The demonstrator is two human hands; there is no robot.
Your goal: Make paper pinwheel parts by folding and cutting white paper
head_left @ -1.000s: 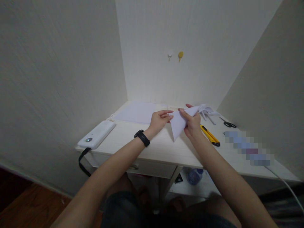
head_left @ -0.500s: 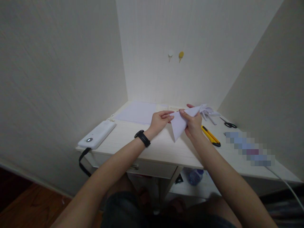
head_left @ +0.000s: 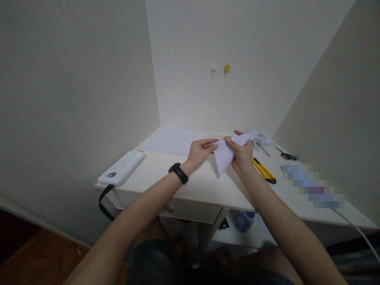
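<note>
A folded sheet of white paper (head_left: 225, 159), roughly triangular with one corner pointing down, is held above the desk between both hands. My left hand (head_left: 202, 152), with a black watch on its wrist, pinches the paper's left edge between thumb and fingertips. Around the paper's right part my right hand (head_left: 242, 155) is closed, its thumb lying on the front face and its other fingers behind. Just right of that hand a yellow utility knife (head_left: 263, 170) lies on the desk.
White sheets (head_left: 170, 140) lie at the back left of the white desk (head_left: 190, 194). Paper strips (head_left: 261, 142) and black scissors (head_left: 288, 156) are at the back right. A white device (head_left: 121, 168) with a black strap sits on the left edge. Below, a shelf holds a plastic bottle (head_left: 244, 221).
</note>
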